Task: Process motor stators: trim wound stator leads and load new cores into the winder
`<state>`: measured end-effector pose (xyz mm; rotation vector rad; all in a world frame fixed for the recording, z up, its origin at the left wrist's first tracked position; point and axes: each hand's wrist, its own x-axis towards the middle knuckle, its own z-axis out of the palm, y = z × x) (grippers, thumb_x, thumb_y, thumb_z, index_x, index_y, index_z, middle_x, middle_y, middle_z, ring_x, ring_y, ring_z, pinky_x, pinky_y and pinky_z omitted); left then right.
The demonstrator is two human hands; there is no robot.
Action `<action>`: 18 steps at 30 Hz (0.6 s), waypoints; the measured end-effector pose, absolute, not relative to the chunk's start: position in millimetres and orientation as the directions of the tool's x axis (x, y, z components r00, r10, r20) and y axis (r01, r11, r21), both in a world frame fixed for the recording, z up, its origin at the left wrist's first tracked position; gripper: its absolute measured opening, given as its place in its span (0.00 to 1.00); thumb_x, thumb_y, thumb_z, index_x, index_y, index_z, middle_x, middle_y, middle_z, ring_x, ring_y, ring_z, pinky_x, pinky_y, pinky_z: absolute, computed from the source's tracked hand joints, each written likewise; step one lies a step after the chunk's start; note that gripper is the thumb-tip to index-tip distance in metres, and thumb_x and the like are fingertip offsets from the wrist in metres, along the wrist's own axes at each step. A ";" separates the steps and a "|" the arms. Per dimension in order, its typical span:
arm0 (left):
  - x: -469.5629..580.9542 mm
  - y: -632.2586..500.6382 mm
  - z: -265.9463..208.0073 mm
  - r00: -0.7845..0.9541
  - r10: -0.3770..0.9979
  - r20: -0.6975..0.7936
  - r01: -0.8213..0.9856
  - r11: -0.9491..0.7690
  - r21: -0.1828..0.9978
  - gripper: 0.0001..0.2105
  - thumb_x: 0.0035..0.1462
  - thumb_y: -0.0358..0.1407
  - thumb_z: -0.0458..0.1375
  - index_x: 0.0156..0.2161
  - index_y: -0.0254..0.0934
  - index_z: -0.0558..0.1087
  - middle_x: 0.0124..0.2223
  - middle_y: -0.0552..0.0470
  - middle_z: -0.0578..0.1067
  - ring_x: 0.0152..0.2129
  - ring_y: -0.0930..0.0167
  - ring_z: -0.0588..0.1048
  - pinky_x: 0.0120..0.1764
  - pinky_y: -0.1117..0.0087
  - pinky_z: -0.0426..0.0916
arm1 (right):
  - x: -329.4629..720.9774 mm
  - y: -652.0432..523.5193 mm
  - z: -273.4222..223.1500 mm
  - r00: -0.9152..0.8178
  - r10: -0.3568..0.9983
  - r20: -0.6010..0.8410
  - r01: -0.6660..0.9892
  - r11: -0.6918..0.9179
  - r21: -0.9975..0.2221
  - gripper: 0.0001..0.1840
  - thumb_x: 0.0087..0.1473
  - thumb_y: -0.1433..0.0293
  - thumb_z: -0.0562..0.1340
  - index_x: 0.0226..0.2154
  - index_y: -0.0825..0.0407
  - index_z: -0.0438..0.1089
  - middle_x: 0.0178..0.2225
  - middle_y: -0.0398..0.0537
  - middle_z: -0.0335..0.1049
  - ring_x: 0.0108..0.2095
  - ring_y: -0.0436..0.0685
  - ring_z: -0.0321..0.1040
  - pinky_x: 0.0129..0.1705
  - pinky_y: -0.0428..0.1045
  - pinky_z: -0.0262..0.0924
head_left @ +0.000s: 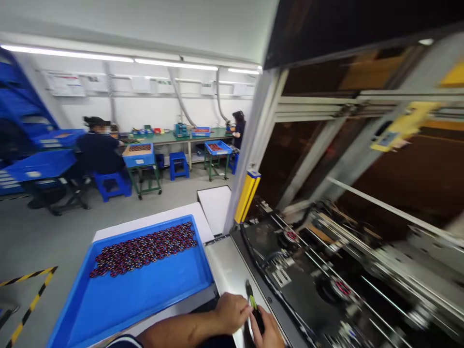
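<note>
My right hand (267, 331) is wrapped round a pair of pliers (253, 301) with black and green handles, the dark jaws pointing away from me. Close beside them, my left hand (232, 313) is closed, its fingertips by the handles; whatever it may hold is hidden. Both hands are over a bare metal ledge (226, 258). To their left lies a blue tray (145, 299) with many small round dark parts (145, 249), red and black, packed along its far side. On the right, the machine bed (253, 237) carries two similar round parts, one being a red-centred part (341, 287).
A yellow sensor bar (247, 197) stands on the machine's upright post (259, 121). Rods and rails (319, 258) run across the machine. Beyond the tray, one person (97, 150) sits by a green bench (166, 138) and another person (239, 130) is further right. Blue stools and trolleys stand on the floor.
</note>
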<state>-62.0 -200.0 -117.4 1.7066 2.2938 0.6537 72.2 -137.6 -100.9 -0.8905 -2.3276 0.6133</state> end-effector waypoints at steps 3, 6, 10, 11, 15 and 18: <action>-62.4 -206.2 -115.1 -0.276 0.956 0.097 0.832 0.187 0.522 0.11 0.62 0.32 0.51 0.32 0.37 0.75 0.31 0.50 0.78 0.29 0.69 0.77 0.33 0.72 0.67 | 75.3 -140.7 -99.3 -0.629 0.735 0.255 0.482 0.625 -0.614 0.17 0.64 0.62 0.54 0.44 0.52 0.74 0.37 0.54 0.76 0.38 0.62 0.77 0.41 0.53 0.72; -65.6 -207.0 -113.2 -0.229 0.968 0.100 0.817 0.136 0.561 0.13 0.59 0.26 0.49 0.38 0.38 0.76 0.36 0.50 0.80 0.33 0.69 0.77 0.37 0.71 0.68 | 76.8 -143.6 -98.0 -0.612 0.770 0.182 0.519 0.565 -0.641 0.14 0.64 0.67 0.57 0.48 0.53 0.72 0.40 0.53 0.75 0.40 0.58 0.76 0.45 0.53 0.71; -68.5 -206.6 -109.4 -0.196 0.977 0.086 0.821 0.116 0.558 0.12 0.56 0.25 0.50 0.36 0.38 0.75 0.33 0.50 0.79 0.31 0.69 0.77 0.35 0.72 0.68 | 77.0 -147.6 -96.2 -0.597 0.792 0.131 0.524 0.508 -0.684 0.14 0.65 0.65 0.60 0.49 0.55 0.70 0.44 0.51 0.73 0.41 0.56 0.73 0.46 0.55 0.70; -68.6 -206.6 -108.7 -0.194 0.978 0.081 0.826 0.118 0.552 0.11 0.56 0.26 0.51 0.34 0.38 0.75 0.32 0.51 0.78 0.30 0.69 0.76 0.34 0.72 0.67 | 77.1 -148.3 -96.4 -0.595 0.794 0.124 0.520 0.498 -0.694 0.14 0.65 0.64 0.61 0.49 0.55 0.70 0.45 0.51 0.73 0.42 0.56 0.73 0.46 0.56 0.70; -68.5 -205.8 -107.8 -0.197 0.978 0.072 0.839 0.130 0.528 0.09 0.54 0.26 0.52 0.31 0.38 0.74 0.30 0.51 0.76 0.27 0.69 0.75 0.32 0.72 0.65 | 77.5 -148.6 -99.3 -0.594 0.798 0.106 0.508 0.474 -0.719 0.15 0.66 0.63 0.60 0.50 0.54 0.69 0.45 0.51 0.72 0.43 0.57 0.72 0.48 0.57 0.69; -68.4 -205.3 -108.2 -0.198 0.977 0.072 0.845 0.133 0.518 0.08 0.54 0.26 0.52 0.30 0.38 0.73 0.29 0.51 0.75 0.26 0.70 0.74 0.31 0.72 0.63 | 77.6 -148.0 -101.0 -0.594 0.798 0.102 0.505 0.469 -0.725 0.14 0.66 0.63 0.60 0.50 0.54 0.69 0.46 0.50 0.71 0.43 0.57 0.72 0.48 0.58 0.69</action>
